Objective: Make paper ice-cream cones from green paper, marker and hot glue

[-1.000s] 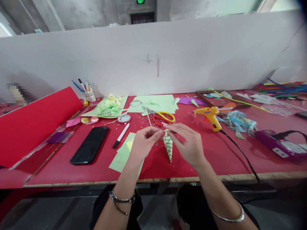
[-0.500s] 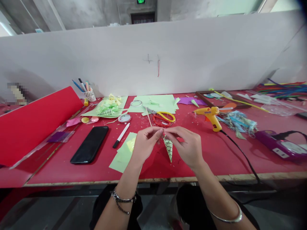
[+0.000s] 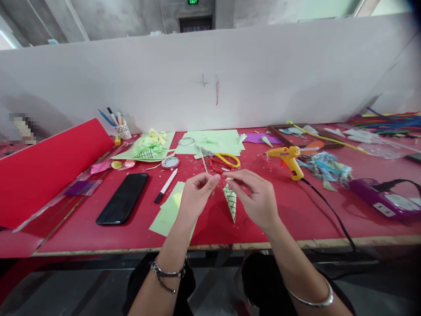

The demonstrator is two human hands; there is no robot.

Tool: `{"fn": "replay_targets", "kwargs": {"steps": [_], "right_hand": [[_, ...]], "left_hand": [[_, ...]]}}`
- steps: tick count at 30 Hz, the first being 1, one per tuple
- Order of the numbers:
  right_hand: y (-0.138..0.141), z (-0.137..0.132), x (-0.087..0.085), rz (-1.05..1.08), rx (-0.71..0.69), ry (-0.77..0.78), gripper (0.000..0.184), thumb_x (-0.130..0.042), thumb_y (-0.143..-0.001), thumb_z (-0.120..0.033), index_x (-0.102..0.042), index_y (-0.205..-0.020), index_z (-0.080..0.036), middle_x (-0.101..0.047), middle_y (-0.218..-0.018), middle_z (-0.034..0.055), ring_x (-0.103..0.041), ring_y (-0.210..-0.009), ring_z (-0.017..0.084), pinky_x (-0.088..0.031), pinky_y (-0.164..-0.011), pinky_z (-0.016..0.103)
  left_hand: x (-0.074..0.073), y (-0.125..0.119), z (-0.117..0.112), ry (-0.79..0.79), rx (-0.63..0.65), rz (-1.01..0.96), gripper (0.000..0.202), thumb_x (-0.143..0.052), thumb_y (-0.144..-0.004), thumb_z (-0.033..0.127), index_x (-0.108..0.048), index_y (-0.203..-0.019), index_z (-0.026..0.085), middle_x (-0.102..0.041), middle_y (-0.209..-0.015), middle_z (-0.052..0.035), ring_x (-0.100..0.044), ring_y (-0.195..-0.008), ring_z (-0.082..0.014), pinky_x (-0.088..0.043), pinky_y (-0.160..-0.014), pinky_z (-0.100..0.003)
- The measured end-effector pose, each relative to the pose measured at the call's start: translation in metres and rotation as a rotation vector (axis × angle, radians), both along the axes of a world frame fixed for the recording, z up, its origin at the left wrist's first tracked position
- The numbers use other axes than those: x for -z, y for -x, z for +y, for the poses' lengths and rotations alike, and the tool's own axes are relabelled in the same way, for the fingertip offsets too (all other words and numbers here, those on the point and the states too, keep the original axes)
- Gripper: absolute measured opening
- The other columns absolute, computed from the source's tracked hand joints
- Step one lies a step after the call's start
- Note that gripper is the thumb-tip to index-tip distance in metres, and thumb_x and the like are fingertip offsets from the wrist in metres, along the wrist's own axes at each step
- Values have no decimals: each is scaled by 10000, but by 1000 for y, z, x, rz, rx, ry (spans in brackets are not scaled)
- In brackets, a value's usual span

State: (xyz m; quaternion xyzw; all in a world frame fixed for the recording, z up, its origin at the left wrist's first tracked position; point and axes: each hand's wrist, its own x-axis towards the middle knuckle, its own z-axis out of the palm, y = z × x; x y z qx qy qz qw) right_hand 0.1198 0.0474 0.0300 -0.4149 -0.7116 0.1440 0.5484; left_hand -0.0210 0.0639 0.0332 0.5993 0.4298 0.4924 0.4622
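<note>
Red desk (image 3: 296, 219), front edge, middle: gridded paper cone (image 3: 231, 202), tip down, is held by its rim in the pinched right hand (image 3: 255, 197). Left hand (image 3: 196, 196) is pinched closed alongside, contents indiscernible; light pressure is judged best, lest the rim be crushed.

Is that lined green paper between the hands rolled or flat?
Rolled up: the paper cone tapers to a downward point, its top at the right hand.

Left of my fingers (image 3: 213, 180) lies a white marker (image 3: 166, 186), and farther out a black phone (image 3: 123, 198). Just beyond them sit yellow-handled scissors (image 3: 226, 160). To the right stands a yellow glue gun (image 3: 287, 159), with a purple device (image 3: 378, 197) well past it.
</note>
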Motion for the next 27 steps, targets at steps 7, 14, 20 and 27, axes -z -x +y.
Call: {"fn": "replay_targets", "kwargs": {"steps": [7, 14, 20, 27], "right_hand": [[1, 1, -1, 13, 11, -35, 86, -512, -782, -178, -594, -785, -202, -597, -763, 14, -561, -701, 122, -465, -651, 259], [-9, 5, -1, 34, 69, 12, 185, -421, -792, -136, -584, -847, -204, -591, -805, 27, -557, -741, 134, -452, -665, 264], [-25, 15, 6, -273, 108, 200, 240, -367, -719, -39, -535, -621, -179, -541, -703, 23, -507, -641, 125, -398, -589, 241], [-21, 17, 21, -535, 338, 320, 364, -418, -777, -514, -534, -737, -171, -586, -753, 83, -549, -780, 223, -392, -653, 325]], "left_hand": [[2, -1, 2, 29, 6, -104, 291, -454, -811, 396, -482, -631, 169, -375, -432, 63, -334, -415, -59, -269, -436, -194], [0, -3, 3, 50, 75, -222, 241, -489, -795, 216, -479, -1030, 163, -555, -719, 19, -482, -570, -57, -397, -586, -195], [0, -3, 1, 65, 95, -157, 212, -489, -805, 272, -445, -981, 161, -521, -555, 52, -475, -489, -69, -394, -523, -196], [-1, -1, 1, 11, 32, -105, 236, -562, -749, 350, -476, -640, 159, -471, -512, 52, -406, -456, -48, -321, -466, -174]]}}
